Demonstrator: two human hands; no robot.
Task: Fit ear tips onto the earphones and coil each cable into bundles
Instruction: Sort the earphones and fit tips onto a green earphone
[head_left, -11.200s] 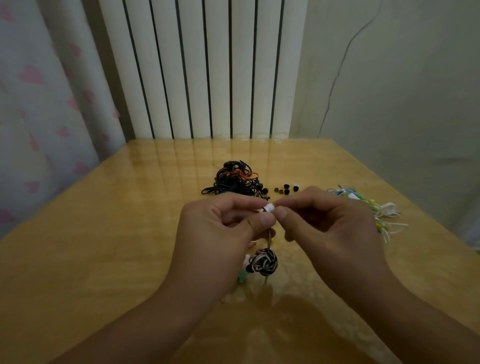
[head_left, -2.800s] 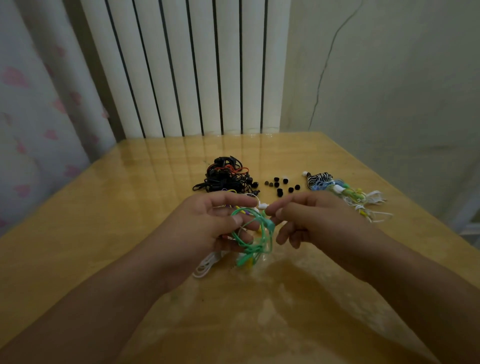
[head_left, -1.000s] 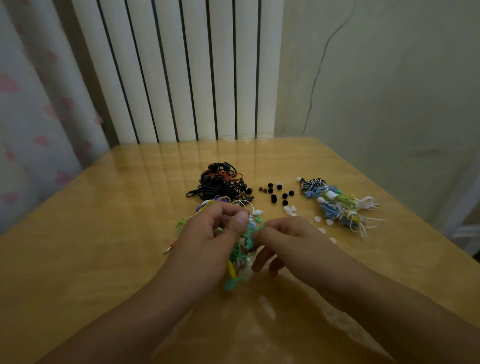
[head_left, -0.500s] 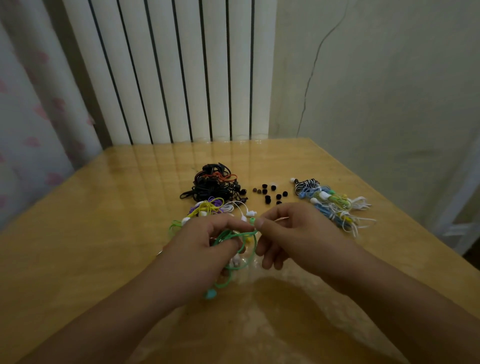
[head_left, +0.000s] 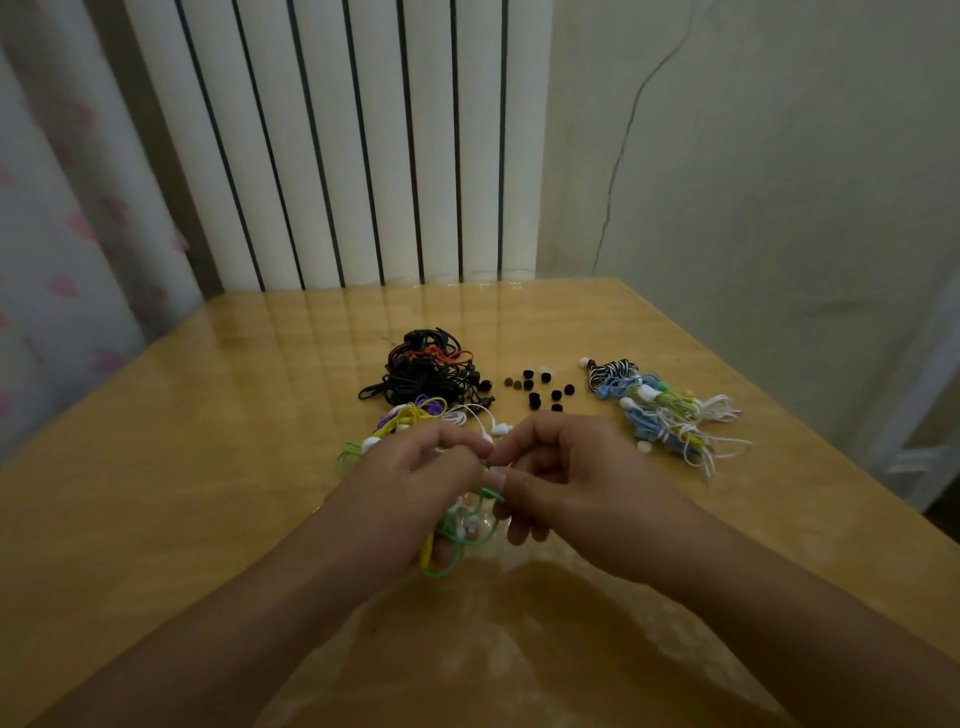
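Observation:
My left hand (head_left: 410, 488) and my right hand (head_left: 566, 478) meet at the fingertips over the middle of the wooden table (head_left: 156, 493). Both pinch a green earphone cable (head_left: 457, 540) whose loops hang below my left palm. Just beyond my left hand lies a loose tangle of yellow, purple and white earphones (head_left: 415, 415). A pile of black earphones (head_left: 426, 374) sits further back. Several black ear tips (head_left: 540, 387) are scattered to its right. Coiled bundles (head_left: 660, 410), striped, blue, green and white, lie at the right.
A white ribbed radiator (head_left: 363, 140) stands behind the table's far edge. A pale curtain with pink marks (head_left: 57, 234) hangs at the left, and a cracked wall (head_left: 753, 156) is at the right. The table's right edge drops off near the bundles.
My hands stay together on the green cable, whose loops now hang lower under my left hand. The view has shifted slightly. Since the oldest frame the striped bundle joined the right pile.

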